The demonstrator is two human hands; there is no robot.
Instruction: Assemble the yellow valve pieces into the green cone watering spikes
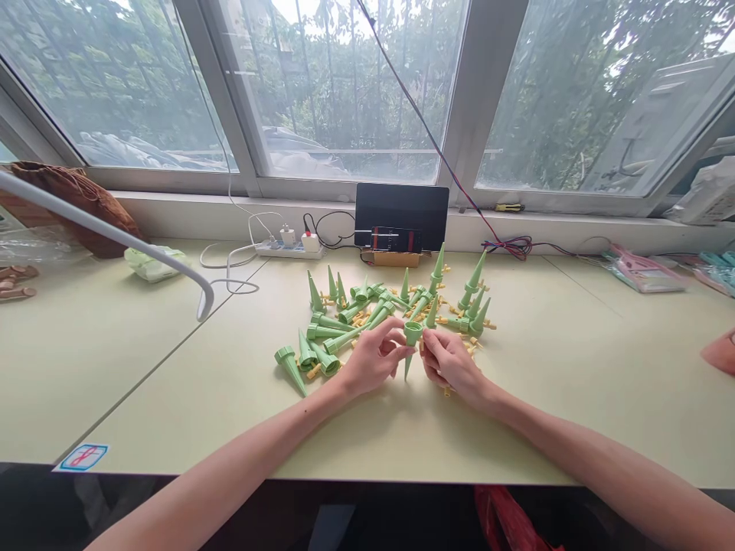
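Observation:
My left hand (373, 358) is closed around a green plastic watering spike (412, 332), its pointed end down and its open, cup-like top facing up. At the spike's right side, my right hand (455, 363) pinches with thumb and forefinger close to the rim. Whatever lies between those fingertips is hidden or too small to name. Just beyond both hands, several more green spikes (338, 342) lie in a loose heap. Some spikes stand upright with yellow valves (489, 325) sticking out of their sides. Small yellow pieces (313, 372) are scattered among them.
Behind the heap, a black tablet (402, 207) and a phone (395, 239) lean on a cardboard stand (396, 259). A power strip (281, 249) with cables is to its left. A pale metal rod (115, 222) juts in from the left. Someone's hand (720, 352) shows at the right edge.

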